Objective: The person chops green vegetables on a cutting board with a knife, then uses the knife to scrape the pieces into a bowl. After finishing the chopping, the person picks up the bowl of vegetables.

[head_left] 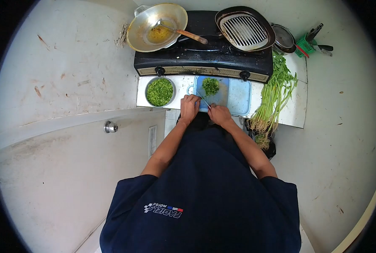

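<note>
My right hand is closed around the handle of a knife, whose blade slants up and left over a blue cutting board. At the board's lower left edge, my left hand has its fingers curled in; whatever they may hold is hidden. A small heap of chopped green herbs lies on the upper left part of the board, beyond the blade. Left of the board stands a round bowl filled with finely chopped greens.
Behind the board is a black two-burner stove bearing a wok with a wooden-handled spatula and a grill pan. Long leafy stalks with roots lie at right. A lidded pot and green utensil basket stand behind them.
</note>
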Available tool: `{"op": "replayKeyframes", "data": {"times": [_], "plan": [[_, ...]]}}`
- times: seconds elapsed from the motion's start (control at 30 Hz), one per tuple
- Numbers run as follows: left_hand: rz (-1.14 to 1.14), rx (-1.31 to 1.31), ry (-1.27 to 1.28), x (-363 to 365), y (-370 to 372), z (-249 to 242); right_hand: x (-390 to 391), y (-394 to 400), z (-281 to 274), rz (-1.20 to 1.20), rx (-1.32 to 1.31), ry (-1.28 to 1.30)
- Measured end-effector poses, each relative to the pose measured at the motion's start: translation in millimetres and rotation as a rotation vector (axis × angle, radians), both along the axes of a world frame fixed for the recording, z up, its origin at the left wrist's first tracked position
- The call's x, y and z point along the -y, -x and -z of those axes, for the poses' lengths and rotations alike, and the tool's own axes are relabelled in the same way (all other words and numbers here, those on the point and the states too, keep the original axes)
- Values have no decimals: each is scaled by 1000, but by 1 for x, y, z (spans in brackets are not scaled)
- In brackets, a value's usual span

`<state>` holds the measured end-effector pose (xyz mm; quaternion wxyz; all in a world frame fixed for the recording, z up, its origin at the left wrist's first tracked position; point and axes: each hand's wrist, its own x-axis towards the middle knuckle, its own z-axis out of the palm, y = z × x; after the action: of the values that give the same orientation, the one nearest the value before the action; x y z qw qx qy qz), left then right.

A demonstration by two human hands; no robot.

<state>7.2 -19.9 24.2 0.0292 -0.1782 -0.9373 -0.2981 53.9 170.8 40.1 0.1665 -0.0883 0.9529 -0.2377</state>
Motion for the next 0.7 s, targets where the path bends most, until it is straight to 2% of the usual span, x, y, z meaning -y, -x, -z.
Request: {"op": "replayKeyframes", "data": {"times": [0.1, 0.5, 0.7], "plan": [[-10, 17, 10, 1, -1, -1, -2, -2, 1, 62, 3, -3], [-14, 19, -6, 2, 0, -2, 3, -4, -6, -4, 42, -16], [-20, 11, 9, 1, 0, -2, 8, 3, 7, 12, -60, -15]]}}
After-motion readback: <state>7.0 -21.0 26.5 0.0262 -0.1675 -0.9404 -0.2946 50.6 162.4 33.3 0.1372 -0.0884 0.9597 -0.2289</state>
